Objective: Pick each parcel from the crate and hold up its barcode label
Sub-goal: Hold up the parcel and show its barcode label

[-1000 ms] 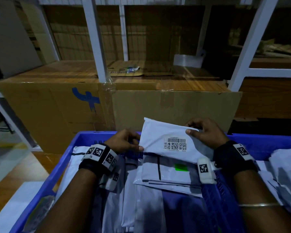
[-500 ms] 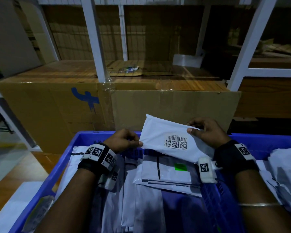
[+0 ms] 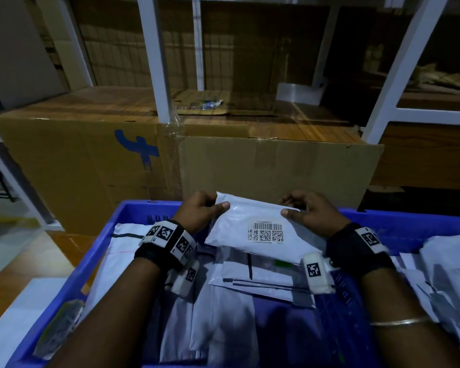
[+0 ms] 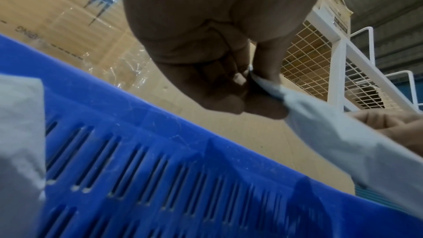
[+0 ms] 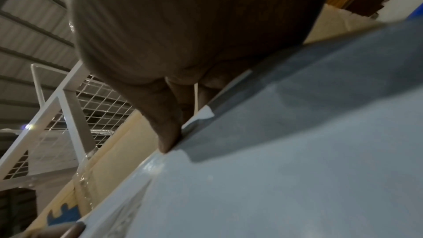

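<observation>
Both hands pinch one flat white plastic mailer parcel (image 3: 252,227) by its top corners, left hand (image 3: 199,212) and right hand (image 3: 310,212), above the far end of the blue slotted plastic crate (image 3: 133,213). Its printed barcode label (image 3: 265,233) faces up toward the head camera. Step in hand looks like the label display; next, likely set it aside and pick another from the white mailers (image 3: 260,272) in the crate.

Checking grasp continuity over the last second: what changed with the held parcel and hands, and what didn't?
The white parcel tipped back, its top edge lowering and its left end levelling; the barcode label faces the head camera flatter. The left hand shifted from the left edge to pinch the top-left corner. The right hand keeps pinching the top-right corner. The blue crate and its other parcels stayed put.
</observation>
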Available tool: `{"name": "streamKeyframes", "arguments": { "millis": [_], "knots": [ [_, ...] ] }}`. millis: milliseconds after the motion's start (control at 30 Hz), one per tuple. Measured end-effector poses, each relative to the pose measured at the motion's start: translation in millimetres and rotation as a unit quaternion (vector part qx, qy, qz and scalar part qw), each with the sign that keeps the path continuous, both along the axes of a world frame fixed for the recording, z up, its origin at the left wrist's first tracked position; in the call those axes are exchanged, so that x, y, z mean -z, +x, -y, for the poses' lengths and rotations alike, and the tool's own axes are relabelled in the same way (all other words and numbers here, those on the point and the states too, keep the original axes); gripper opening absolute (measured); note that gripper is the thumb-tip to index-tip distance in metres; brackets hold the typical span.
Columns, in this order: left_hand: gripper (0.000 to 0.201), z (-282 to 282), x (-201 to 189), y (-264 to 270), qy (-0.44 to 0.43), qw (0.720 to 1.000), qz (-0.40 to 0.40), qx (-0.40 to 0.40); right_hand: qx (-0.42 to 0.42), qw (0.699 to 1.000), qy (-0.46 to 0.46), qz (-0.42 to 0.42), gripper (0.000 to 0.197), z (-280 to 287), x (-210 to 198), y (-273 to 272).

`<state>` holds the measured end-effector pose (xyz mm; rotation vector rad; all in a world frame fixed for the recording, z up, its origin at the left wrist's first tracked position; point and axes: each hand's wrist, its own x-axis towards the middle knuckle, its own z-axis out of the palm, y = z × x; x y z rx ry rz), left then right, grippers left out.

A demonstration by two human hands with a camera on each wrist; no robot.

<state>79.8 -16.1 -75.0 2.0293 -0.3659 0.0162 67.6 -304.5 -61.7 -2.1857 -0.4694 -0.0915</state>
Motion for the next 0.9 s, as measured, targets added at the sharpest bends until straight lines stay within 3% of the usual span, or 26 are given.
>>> {"name": "streamKeyframes", "arguments": {
  "millis": [167,300,433,567,900],
  "knots": [
    [0.048,-1,0,0,0.046,0.999,0.009,-0.017,-0.018,0.999,-0.01,-0.027,0.019,-5,3,2],
    [0.053,-1,0,0,0.072,0.997,0.001,-0.028,-0.036,0.994,-0.087,-0.048,0.018,-17,3,9],
    [0.054,-3,1,3,0.153,0.987,-0.035,-0.041,-0.058,0.98,-0.167,-0.09,0.016,-25,0,17],
    [0.033,-6,4,6,0.22,0.969,-0.064,-0.093,-0.103,0.964,-0.203,-0.141,0.018,-29,-1,21],
    [0.021,1,4,2,0.204,0.971,-0.053,-0.109,-0.121,0.918,-0.348,-0.149,0.026,-47,23,28]
  ]
}}
